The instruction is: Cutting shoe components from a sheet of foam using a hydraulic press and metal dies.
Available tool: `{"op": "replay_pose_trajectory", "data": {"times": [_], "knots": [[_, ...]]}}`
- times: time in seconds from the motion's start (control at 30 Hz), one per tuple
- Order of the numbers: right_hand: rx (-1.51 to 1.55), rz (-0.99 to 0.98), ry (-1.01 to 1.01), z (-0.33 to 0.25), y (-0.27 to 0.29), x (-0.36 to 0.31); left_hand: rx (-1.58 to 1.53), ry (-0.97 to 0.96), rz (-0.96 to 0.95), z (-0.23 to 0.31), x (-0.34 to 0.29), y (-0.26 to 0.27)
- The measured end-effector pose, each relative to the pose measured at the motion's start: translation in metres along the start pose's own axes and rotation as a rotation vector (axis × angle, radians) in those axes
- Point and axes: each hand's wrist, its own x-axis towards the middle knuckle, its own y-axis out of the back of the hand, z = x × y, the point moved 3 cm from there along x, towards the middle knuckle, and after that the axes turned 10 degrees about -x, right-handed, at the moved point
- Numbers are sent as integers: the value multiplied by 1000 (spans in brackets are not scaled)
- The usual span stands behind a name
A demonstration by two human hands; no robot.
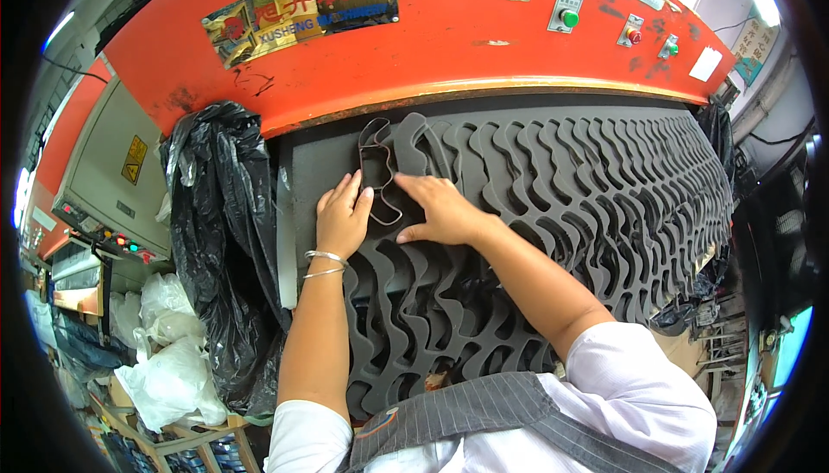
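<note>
A cutting die (377,155), a thin metal band bent into a wavy outline, stands on a dark grey foam sheet (324,158). My left hand (342,218) is closed at the die's left wall, its fingertips and thumb against the metal. From the other side my right hand (445,211) reaches in, fingers stretched to the die's right edge and thumb spread apart lower down. A loose curved grey foam piece (409,146) lies just right of the die. Rows of wavy cut-out slots cover the sheet to the right and nearer my body.
Behind the sheet rises an orange press beam (449,32) with a green button (568,19) and a red button (634,37). Black plastic bags (216,240) hang at the left edge. White bags (168,378) sit below a grey control cabinet (121,162).
</note>
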Motion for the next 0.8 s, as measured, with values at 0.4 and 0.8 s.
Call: {"op": "replay_pose_trajectory", "data": {"times": [0.4,0.8], "knots": [[27,60,18,2,6,-2,-38,-41,-73,4,6,0],[-153,-118,-325,53,-8,51,6,-26,-93,1,35,-5]]}}
